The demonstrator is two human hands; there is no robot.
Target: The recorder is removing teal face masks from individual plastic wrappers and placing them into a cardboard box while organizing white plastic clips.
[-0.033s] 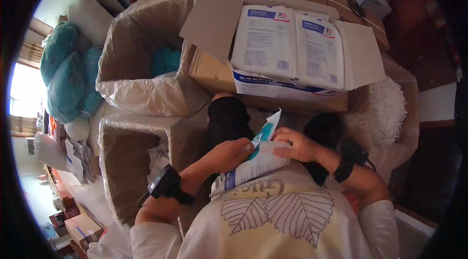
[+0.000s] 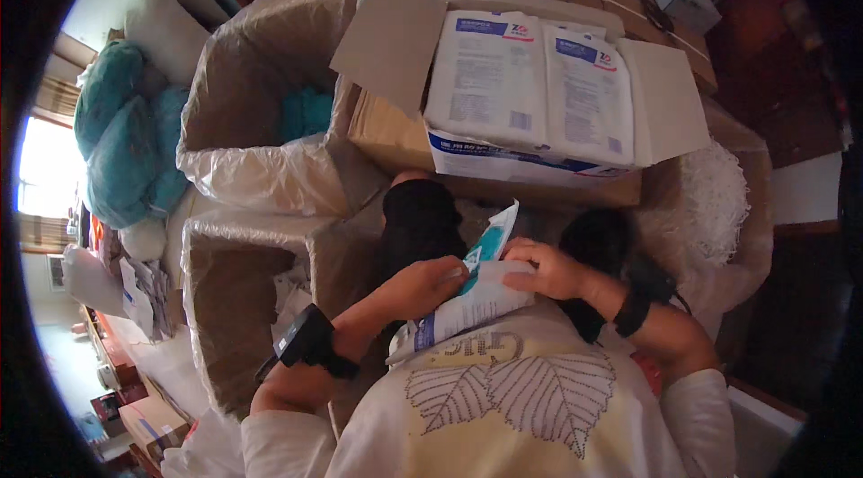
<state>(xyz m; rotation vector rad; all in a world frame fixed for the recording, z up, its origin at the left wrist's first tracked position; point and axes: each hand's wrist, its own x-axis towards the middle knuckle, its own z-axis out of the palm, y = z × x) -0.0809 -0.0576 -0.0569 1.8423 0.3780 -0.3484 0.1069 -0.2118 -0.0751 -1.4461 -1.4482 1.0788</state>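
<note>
In front of my chest is a white paper pouch [image 2: 481,305] with a blue stripe, its mouth parted at the upper end. A folded teal thing with white marks [image 2: 493,241], perhaps a face mask, shows in that opening. My left hand [image 2: 424,287] is closed on the pouch's left edge, fingertips against the teal thing. On the other side my right hand [image 2: 553,271] pinches the pouch's right edge with bent fingers. Both thumbs are partly hidden. Black straps with small devices are on both wrists.
Beyond my knees stands an open carton [image 2: 530,163] packed with white printed packs [image 2: 490,78]. Plastic-lined bins stand to the left, the far one [image 2: 261,172] with teal items, the near one [image 2: 247,316] with white scraps. White strands [image 2: 716,199] fill a bag at the right.
</note>
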